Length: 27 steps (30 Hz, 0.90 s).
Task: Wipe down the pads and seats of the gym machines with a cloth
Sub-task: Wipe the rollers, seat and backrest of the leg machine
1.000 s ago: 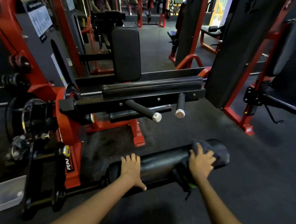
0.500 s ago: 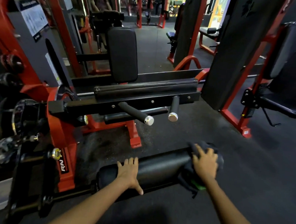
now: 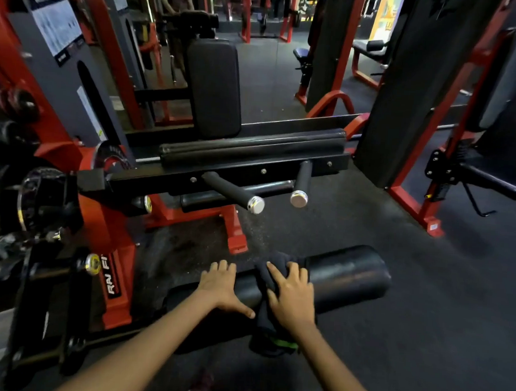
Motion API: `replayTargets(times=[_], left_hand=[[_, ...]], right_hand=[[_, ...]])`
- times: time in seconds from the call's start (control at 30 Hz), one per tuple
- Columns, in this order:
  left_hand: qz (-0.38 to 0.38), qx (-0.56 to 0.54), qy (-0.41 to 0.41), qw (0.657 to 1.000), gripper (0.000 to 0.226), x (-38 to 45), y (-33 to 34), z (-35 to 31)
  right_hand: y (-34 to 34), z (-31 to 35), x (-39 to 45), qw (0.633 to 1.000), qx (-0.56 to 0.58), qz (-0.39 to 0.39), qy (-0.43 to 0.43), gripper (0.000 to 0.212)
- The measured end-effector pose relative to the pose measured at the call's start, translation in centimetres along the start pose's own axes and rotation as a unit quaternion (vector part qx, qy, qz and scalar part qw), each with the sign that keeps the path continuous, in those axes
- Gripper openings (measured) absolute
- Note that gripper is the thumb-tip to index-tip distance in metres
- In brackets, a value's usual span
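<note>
Head view. The roller pad (image 3: 348,274) lies low and nearly level in the foreground, fixed at its left end to the red and black machine (image 3: 110,247) and running out to the right over the dark floor (image 3: 453,325).

Left hand (image 3: 220,286): the arm reaches in from the lower left. The palm rests flat on top of the pad's left portion, fingers straight and close together, thumb spread toward the right. The grip is open; it holds nothing and only presses on the pad.

Right hand (image 3: 291,298): the arm reaches in from the lower right. The hand lies on the dark cloth (image 3: 272,275), which is draped over the pad at mid-length. The fingers are spread and bent slightly over the cloth, pressing it against the pad; whether they pinch the cloth cannot be told. The cloth's lower end, with a green edge, hangs below the wrist on the near side of the pad. The two hands sit just beside each other, the left thumb near the cloth.

Change from the earlier frames: the right hand and cloth have moved from the pad's right end toward the left hand, leaving the right end of the pad uncovered. The left hand keeps its place on the pad.

Behind the pad, two chrome-capped handles (image 3: 299,197) project from the machine, and an upright back pad (image 3: 214,88) stands beyond them.
</note>
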State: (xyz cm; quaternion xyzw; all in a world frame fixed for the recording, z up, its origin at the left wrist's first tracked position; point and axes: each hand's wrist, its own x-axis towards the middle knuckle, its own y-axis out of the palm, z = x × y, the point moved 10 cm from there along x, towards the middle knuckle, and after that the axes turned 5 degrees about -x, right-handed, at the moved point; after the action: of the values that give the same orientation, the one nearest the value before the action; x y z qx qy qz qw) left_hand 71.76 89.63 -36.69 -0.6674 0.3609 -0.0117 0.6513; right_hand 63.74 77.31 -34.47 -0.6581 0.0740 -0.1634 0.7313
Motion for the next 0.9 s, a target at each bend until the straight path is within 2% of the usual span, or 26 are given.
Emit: replayTargets(times=[0.03,0.1,0.23,0.33,0.4,0.53,0.6,0.67,0.73,0.83,0.9], left_hand=[[0.02,-0.004,0.002,1.0,0.117,0.7,-0.3,0.0],[0.063,-0.018,0.011,0.998,0.122,1.9,-0.1,-0.2],[0.141,-0.096,0.019,0.985,0.128,2.7,1.9,-1.2],[0.158,-0.133,0.013,0.978,0.124,2.7,2.5,-1.2],[0.144,-0.123,0.018,0.982,0.123,2.9,2.4,-1.2],[0.085,-0.064,0.026,0.994,0.112,3.2,2.4,-1.3],[0.062,-0.053,0.033,0.996,0.11,3.0,2.5,-1.3],[0.049,-0.051,0.041,0.997,0.119,2.4,2.5,-1.6],[0.035,-0.037,0.044,0.998,0.125,1.6,2.5,-1.8],[0.002,-0.007,0.035,0.999,0.128,0.1,2.6,-2.4],[-0.014,0.013,0.03,0.999,0.127,-0.5,3.0,-2.9]], right_hand=[[-0.1,-1.5,0.4,1.0,0.007,0.002,-0.008,0.063],[-0.7,-6.4,1.5,0.999,0.008,-0.001,0.043,0.057],[-2.0,-17.3,1.7,0.967,0.034,-0.012,0.252,0.052],[-2.1,-17.6,1.9,0.952,0.031,0.004,0.306,0.049],[-1.6,-13.0,2.4,0.963,0.018,0.017,0.269,0.048],[-0.1,-1.1,1.9,0.99,0.02,0.021,0.135,0.044],[0.1,0.6,1.6,0.997,0.018,0.026,0.072,0.045],[-0.4,-1.7,1.9,0.999,0.025,-0.003,0.04,0.044],[-0.7,-7.0,2.7,0.994,0.029,-0.009,0.104,0.04],[-1.3,-15.3,3.4,0.964,0.046,-0.018,0.262,0.044],[-1.3,-17.5,3.5,0.946,0.056,-0.004,0.318,0.045]])
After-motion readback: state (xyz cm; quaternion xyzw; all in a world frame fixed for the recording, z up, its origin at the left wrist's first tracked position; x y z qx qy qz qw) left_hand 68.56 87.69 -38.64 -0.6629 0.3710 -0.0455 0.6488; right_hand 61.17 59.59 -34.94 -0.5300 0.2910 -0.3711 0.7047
